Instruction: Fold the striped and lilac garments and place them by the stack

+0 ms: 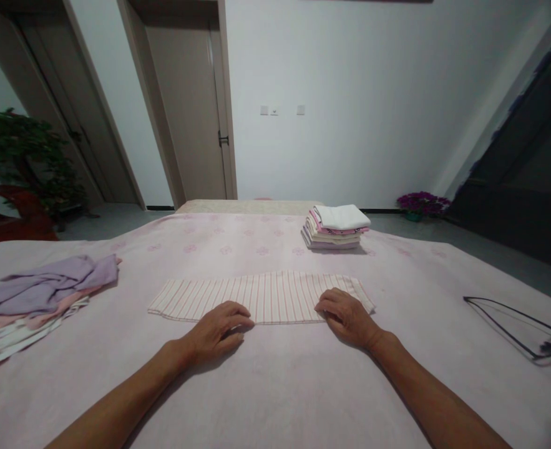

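A white cloth with red stripes [270, 299], folded into a long flat strip, lies crosswise on the bed-like surface in front of me. At its near edge, left of the middle, rests my left hand [223, 330], palm down, with the thumb apart from the fingers. My right hand [347, 317] lies over the right part of the strip, its fingers slightly bent and touching the fabric. Neither hand visibly grips anything. The undersides of both hands are hidden.
A pale pink flowered sheet [275, 386] covers the surface. Beyond the strip stands a stack of folded cloths [336, 227]. Loose lilac, pink and white clothes [55, 287] lie at the left. A black wire hanger-like frame [513, 324] lies at the right.
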Demonstrator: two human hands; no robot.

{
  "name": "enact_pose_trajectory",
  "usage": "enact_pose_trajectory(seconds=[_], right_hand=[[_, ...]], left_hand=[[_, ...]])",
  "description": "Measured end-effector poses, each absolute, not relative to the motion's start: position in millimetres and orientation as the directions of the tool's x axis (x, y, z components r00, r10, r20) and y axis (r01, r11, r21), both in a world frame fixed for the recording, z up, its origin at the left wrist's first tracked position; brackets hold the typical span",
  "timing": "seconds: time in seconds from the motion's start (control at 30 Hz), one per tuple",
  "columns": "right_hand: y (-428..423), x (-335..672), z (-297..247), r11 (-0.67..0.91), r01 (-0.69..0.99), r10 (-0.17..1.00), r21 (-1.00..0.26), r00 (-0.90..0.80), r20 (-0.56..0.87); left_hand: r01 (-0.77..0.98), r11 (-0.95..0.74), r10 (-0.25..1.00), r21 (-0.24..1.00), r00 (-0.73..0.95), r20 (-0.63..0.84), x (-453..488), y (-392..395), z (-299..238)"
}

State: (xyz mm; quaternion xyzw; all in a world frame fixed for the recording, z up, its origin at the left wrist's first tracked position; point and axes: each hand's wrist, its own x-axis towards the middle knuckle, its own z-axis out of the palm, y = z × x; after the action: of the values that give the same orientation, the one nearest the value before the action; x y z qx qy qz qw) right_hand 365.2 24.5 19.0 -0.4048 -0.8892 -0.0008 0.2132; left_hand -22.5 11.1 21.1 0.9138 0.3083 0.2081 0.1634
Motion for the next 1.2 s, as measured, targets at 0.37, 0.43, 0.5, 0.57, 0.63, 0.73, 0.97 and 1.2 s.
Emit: enact_pose_trajectory(seconds=[0.37,0.43,0.5,0.57,0.63,0.73,0.97,1.2], right_hand=[[18.4,361.9,23.0,0.673,0.721,0.716,-0.165,-0.578,0.392],[17.1,360.5,25.5,0.688,0.713,0.700,-0.135,-0.603,0.381],[16.1,360.2,25.8,0.707,0.698,0.683,-0.113,-0.633,0.364],[16.0,361.2,23.7,0.728,0.678,0.661,-0.100,-0.656,0.364],[17.4,362.9,20.5,0.741,0.666,0.642,-0.087,-0.664,0.383],[24.6,365.3,16.8,0.698,0.710,0.670,-0.094,-0.601,0.435],[59.7,383.4,-7.9,0.371,0.928,0.874,0.016,-0.355,0.331],[68.1,395.5,-24.1,0.272,0.961,0.931,0.051,-0.277,0.239]], left_hand=[[0.511,-0.760,0.646,0.402,0.659,0.384,6.8,60.3,21.2],[0.530,-0.773,0.634,0.349,0.674,0.380,16.6,69.7,15.6],[0.549,-0.784,0.621,0.289,0.695,0.363,26.5,74.5,8.9],[0.566,-0.789,0.615,0.240,0.725,0.311,35.1,74.3,2.3],[0.594,-0.778,0.628,0.204,0.744,0.228,41.6,70.6,-2.5],[0.633,-0.756,0.653,0.168,0.747,0.125,46.9,63.9,-4.7],[0.650,-0.748,0.662,0.135,0.746,0.074,48.6,59.1,2.9],[0.599,-0.773,0.623,0.207,0.780,0.069,36.8,44.5,5.7]])
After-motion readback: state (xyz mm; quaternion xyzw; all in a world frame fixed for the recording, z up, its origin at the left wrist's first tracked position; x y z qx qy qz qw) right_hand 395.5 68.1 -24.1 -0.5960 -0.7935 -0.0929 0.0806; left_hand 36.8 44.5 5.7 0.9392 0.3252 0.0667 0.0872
